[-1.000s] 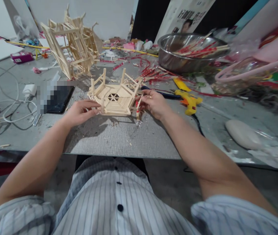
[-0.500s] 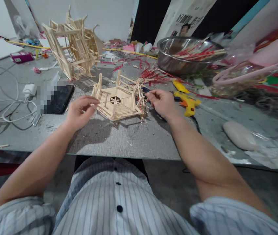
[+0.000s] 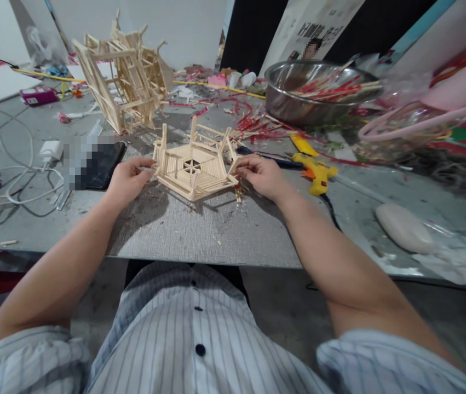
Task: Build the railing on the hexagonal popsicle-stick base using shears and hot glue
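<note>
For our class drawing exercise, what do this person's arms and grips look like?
The left grip and right grip are ungloved human hands. Loose, pale blue-grey sleeves with darker stripes leave both forearms bare; no watch shows at either wrist.

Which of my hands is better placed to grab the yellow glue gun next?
Probably your right hand; it's nearer the glue gun, while your left hand is across the wooden frame from it.
</note>
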The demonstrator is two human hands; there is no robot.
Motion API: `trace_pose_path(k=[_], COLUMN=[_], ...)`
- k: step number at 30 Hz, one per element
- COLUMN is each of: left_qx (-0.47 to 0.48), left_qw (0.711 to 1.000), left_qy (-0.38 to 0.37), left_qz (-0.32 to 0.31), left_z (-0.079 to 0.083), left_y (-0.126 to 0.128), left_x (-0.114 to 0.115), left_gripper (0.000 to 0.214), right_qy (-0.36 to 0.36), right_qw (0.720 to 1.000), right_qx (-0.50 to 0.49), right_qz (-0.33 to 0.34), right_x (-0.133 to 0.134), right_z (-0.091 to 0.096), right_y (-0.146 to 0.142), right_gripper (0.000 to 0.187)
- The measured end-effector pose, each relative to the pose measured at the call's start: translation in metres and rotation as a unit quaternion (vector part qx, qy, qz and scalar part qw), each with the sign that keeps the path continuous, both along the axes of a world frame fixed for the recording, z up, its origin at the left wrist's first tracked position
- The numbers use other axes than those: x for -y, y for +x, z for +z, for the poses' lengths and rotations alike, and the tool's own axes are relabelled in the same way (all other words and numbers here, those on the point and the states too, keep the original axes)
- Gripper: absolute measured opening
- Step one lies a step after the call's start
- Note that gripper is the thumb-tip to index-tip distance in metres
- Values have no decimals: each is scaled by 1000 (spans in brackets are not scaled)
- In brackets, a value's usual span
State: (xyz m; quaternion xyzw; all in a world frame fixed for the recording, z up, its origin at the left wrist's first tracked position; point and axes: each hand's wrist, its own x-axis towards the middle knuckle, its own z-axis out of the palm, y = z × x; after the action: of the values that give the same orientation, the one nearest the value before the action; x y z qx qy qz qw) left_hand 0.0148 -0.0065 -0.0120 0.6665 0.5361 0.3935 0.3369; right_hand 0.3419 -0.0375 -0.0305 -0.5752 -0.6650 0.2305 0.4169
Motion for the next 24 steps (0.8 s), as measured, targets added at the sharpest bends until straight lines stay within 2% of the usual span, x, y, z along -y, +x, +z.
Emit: trace_pose_path(k=[4, 12, 16, 19, 24], left_qx=[-2, -22, -22, -21, -11], left_qw=[1000, 996, 997, 997, 997], left_qy=[9, 30, 31, 30, 16], left_qz=[8, -78, -74, -69, -73], left_z=[4, 11, 11, 12, 14], left_y=[-3, -5, -5, -6, -3], left_x=[4, 13, 11, 12, 12], left_gripper=[21, 23, 23, 22, 17], right_qy=[32, 54, 63, 47, 19], right_qw=[999, 994, 992, 990, 993], right_qx=[1, 21, 28, 24, 5], right_qz=[-31, -89, -109, -128, -121], right_x=[-2, -6, -6, -7, -11], right_z=[-3, -9, -9, -11, -17], right_y=[-4, -1, 2, 5, 9], right_gripper=[11, 11, 9, 10, 10])
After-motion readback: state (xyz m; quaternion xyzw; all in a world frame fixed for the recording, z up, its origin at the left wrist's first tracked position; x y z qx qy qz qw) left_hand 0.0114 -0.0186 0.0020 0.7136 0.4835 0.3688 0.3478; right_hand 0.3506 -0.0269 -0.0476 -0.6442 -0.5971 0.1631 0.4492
